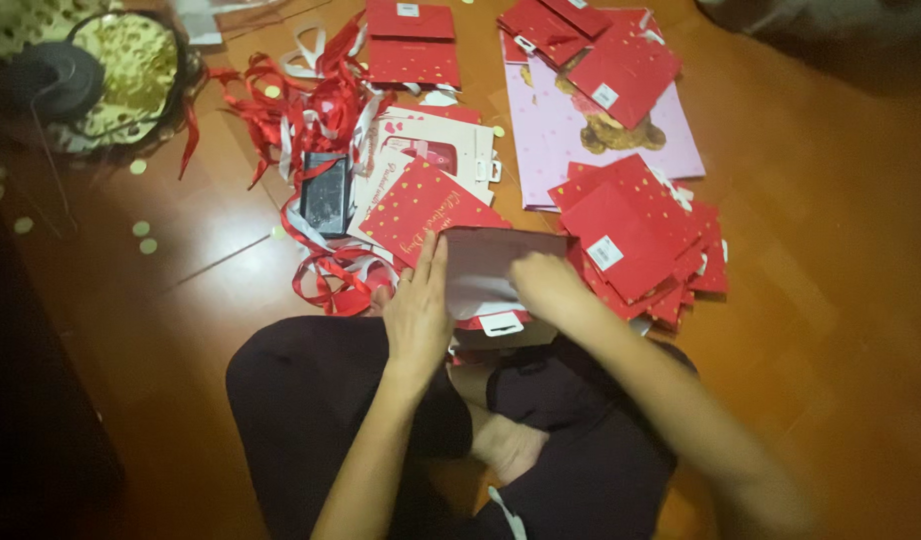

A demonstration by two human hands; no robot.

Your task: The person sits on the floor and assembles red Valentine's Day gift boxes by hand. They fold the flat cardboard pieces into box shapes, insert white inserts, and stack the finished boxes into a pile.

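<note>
A flat red paper gift bag (491,275) with a pale inside is pinned by the flattened left hand (418,305) and gripped by the curled right hand (543,283) on the glossy wooden floor (831,250), beside stacked red bags (636,235).

This looks like a room in a home, used for craft or packing work done on the floor: a glossy orange-brown wooden plank floor (831,300) strewn with stacks of flat red paper gift bags (636,240), tangled red and white satin ribbons (316,110), and a person sitting cross-legged.
</note>
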